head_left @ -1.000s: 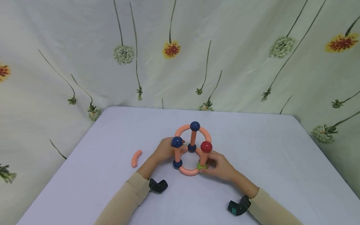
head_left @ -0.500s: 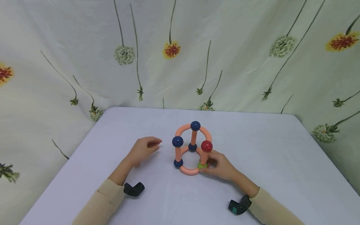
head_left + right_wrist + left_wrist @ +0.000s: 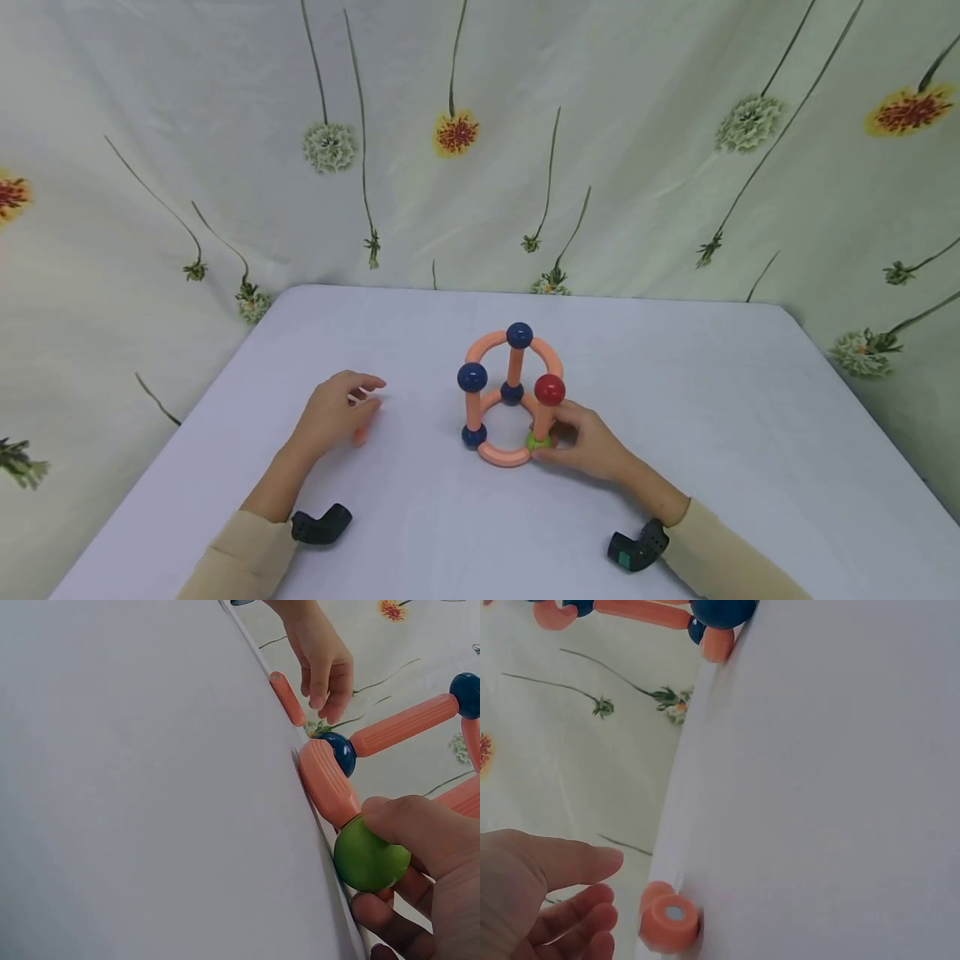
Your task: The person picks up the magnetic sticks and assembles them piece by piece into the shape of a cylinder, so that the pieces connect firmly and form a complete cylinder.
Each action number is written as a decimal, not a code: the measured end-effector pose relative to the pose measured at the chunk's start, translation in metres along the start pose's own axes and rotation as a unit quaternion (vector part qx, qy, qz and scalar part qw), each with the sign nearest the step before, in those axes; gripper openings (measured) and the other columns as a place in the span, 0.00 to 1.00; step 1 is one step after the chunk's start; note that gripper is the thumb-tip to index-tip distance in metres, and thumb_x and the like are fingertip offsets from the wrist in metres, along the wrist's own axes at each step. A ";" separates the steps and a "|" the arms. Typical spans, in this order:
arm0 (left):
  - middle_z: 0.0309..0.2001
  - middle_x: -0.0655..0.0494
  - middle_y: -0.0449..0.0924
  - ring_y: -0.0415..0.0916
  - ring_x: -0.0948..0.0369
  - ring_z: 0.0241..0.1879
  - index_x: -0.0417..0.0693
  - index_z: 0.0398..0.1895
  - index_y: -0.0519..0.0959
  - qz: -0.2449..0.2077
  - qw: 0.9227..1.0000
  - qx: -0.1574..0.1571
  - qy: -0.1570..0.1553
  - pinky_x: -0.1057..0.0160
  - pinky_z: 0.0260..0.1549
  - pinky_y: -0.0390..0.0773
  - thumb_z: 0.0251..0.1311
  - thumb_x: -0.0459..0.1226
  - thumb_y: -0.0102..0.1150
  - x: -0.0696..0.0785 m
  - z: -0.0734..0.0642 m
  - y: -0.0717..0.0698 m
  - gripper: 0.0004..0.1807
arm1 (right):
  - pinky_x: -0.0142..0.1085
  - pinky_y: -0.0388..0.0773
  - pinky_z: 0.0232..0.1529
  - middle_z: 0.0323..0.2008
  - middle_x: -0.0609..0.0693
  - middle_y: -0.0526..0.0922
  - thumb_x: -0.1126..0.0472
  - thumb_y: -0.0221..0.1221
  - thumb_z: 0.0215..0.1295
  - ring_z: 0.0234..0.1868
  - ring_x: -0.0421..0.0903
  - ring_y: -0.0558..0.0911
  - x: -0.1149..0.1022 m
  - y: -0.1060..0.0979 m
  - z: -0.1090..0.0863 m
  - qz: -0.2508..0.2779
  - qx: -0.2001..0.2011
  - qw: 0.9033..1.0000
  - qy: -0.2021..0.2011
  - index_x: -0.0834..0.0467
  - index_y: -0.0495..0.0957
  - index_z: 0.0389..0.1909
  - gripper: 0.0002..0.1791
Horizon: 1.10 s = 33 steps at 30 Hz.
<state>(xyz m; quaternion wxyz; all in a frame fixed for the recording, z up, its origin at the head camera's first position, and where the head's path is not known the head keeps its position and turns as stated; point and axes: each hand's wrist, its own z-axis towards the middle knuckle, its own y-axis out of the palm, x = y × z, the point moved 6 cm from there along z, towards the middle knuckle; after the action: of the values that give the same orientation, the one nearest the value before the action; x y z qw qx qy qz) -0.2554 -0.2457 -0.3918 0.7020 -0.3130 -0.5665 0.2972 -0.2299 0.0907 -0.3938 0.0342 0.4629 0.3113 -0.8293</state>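
A frame of magnetic balls and orange sticks stands in the middle of the table in the head view. Curved sticks [image 3: 504, 456] form its base ring, and upright sticks carry two dark blue balls [image 3: 520, 336] and a red ball [image 3: 550, 390]. At the front right corner my right hand [image 3: 588, 442] grips the green ball [image 3: 371, 856], thumb on top and fingers beneath it. My left hand [image 3: 333, 414] hovers over a loose curved orange stick [image 3: 360, 435], partly hiding it. The left wrist view shows loosely bent fingers apart from that stick [image 3: 669, 922].
A white cloth covers the table [image 3: 712, 400]. Behind it hangs a curtain [image 3: 645, 150] printed with flowers. Dark devices, such as the one on the left wrist [image 3: 321, 525], are worn at both cuffs.
My left hand has let go of the frame's left side and moved left to the loose curved stick. The right hand keeps its grip, and the frame stands where it was.
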 end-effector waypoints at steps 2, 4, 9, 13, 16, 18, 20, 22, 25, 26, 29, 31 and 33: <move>0.47 0.42 0.77 0.76 0.48 0.44 0.39 0.51 0.81 0.009 1.000 0.009 -0.015 0.50 0.42 0.75 0.61 0.35 0.62 -0.006 -0.002 -0.003 0.16 | 0.43 0.78 0.35 0.35 0.53 0.77 0.75 0.70 0.49 0.34 0.59 0.76 0.000 0.000 0.000 -0.002 0.002 1.000 -0.002 0.68 0.79 0.41 0.17; 0.46 0.42 0.76 0.75 0.49 0.43 0.38 0.53 0.80 0.018 0.999 0.006 -0.033 0.51 0.40 0.74 0.61 0.38 0.62 -0.011 -0.004 -0.003 0.19 | 0.43 0.78 0.35 0.35 0.53 0.77 0.75 0.70 0.49 0.34 0.59 0.76 0.000 0.000 0.000 -0.002 0.002 1.000 -0.001 0.68 0.79 0.41 0.17; 0.39 0.49 0.78 0.75 0.53 0.39 0.38 0.54 0.78 0.036 0.996 -0.032 -0.078 0.54 0.37 0.72 0.64 0.44 0.59 -0.021 -0.007 0.003 0.22 | 0.42 0.78 0.35 0.35 0.52 0.77 0.74 0.71 0.49 0.34 0.60 0.76 0.002 0.001 0.000 -0.002 -0.001 1.000 0.005 0.68 0.79 0.42 0.17; 0.34 0.54 0.77 0.73 0.57 0.35 0.38 0.56 0.76 0.039 0.992 -0.060 -0.108 0.56 0.35 0.70 0.64 0.49 0.59 -0.026 -0.009 0.005 0.26 | 0.41 0.78 0.35 0.35 0.51 0.77 0.73 0.71 0.49 0.34 0.59 0.76 0.002 0.001 -0.001 -0.005 0.001 1.000 0.008 0.68 0.79 0.42 0.18; 0.33 0.54 0.77 0.73 0.57 0.34 0.38 0.54 0.77 0.046 0.990 -0.062 -0.116 0.56 0.34 0.70 0.63 0.50 0.59 -0.026 -0.011 0.004 0.26 | 0.41 0.78 0.34 0.35 0.50 0.77 0.73 0.71 0.49 0.34 0.59 0.76 0.002 0.000 -0.001 -0.007 0.003 1.000 0.007 0.68 0.79 0.43 0.18; 0.34 0.54 0.78 0.74 0.56 0.35 0.38 0.52 0.77 0.050 0.990 -0.056 -0.119 0.55 0.34 0.71 0.63 0.51 0.59 -0.024 -0.012 0.003 0.26 | 0.41 0.78 0.34 0.35 0.51 0.77 0.73 0.71 0.49 0.34 0.59 0.76 0.002 0.000 -0.001 -0.008 0.003 1.000 0.005 0.68 0.79 0.42 0.18; 0.35 0.53 0.78 0.74 0.55 0.37 0.38 0.50 0.79 0.053 0.990 -0.051 -0.122 0.53 0.36 0.72 0.63 0.51 0.59 -0.023 -0.013 0.003 0.25 | 0.42 0.78 0.34 0.35 0.51 0.77 0.74 0.71 0.49 0.34 0.59 0.76 0.001 0.000 -0.001 -0.007 0.002 1.000 0.005 0.68 0.79 0.42 0.18; 0.36 0.53 0.79 0.75 0.53 0.38 0.37 0.49 0.79 0.051 0.990 -0.047 -0.125 0.51 0.37 0.73 0.62 0.50 0.58 -0.021 -0.015 0.003 0.24 | 0.42 0.78 0.34 0.35 0.51 0.77 0.74 0.71 0.49 0.34 0.60 0.76 0.001 0.001 -0.001 -0.006 0.001 1.000 0.006 0.68 0.79 0.42 0.18; 0.31 0.55 0.81 0.76 0.53 0.39 0.37 0.49 0.80 0.045 0.989 -0.047 -0.130 0.50 0.40 0.73 0.63 0.49 0.57 -0.020 -0.016 0.003 0.24 | 0.42 0.78 0.35 0.35 0.51 0.77 0.74 0.71 0.49 0.34 0.60 0.76 0.001 0.001 -0.001 -0.006 0.001 1.000 0.007 0.68 0.79 0.42 0.18; 0.31 0.55 0.81 0.76 0.52 0.40 0.37 0.49 0.79 0.042 0.990 -0.047 -0.130 0.50 0.41 0.73 0.64 0.49 0.57 -0.019 -0.017 0.003 0.24 | 0.42 0.78 0.35 0.35 0.51 0.77 0.74 0.71 0.49 0.34 0.60 0.76 0.001 0.001 -0.001 -0.005 0.001 1.000 0.008 0.68 0.79 0.42 0.18; 0.35 0.52 0.81 0.76 0.51 0.42 0.38 0.50 0.78 0.031 0.990 -0.049 -0.132 0.49 0.42 0.73 0.66 0.51 0.55 -0.019 -0.018 0.004 0.25 | 0.42 0.78 0.35 0.35 0.50 0.77 0.74 0.71 0.49 0.34 0.60 0.76 0.000 0.001 -0.001 -0.007 0.001 1.000 0.011 0.68 0.79 0.42 0.18; 0.41 0.48 0.81 0.76 0.49 0.44 0.38 0.51 0.77 0.022 0.990 -0.049 -0.128 0.48 0.42 0.73 0.67 0.52 0.54 -0.017 -0.017 0.005 0.26 | 0.42 0.78 0.35 0.36 0.51 0.77 0.74 0.71 0.49 0.34 0.60 0.76 0.000 0.000 -0.001 -0.007 0.002 1.000 0.013 0.68 0.79 0.42 0.18; 0.45 0.45 0.80 0.76 0.48 0.46 0.38 0.52 0.77 0.011 0.991 -0.049 -0.126 0.48 0.43 0.73 0.67 0.52 0.54 -0.016 -0.016 0.005 0.26 | 0.42 0.78 0.35 0.36 0.51 0.77 0.74 0.71 0.49 0.35 0.59 0.76 0.000 0.000 -0.001 -0.009 0.002 1.000 0.012 0.68 0.79 0.43 0.18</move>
<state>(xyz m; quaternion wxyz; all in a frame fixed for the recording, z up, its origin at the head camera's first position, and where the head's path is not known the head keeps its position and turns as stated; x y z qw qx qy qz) -0.2428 -0.2561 -0.4080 0.6056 -0.3134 -0.6608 0.3137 -0.2291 0.0911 -0.3945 0.0220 0.4702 0.3143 -0.8244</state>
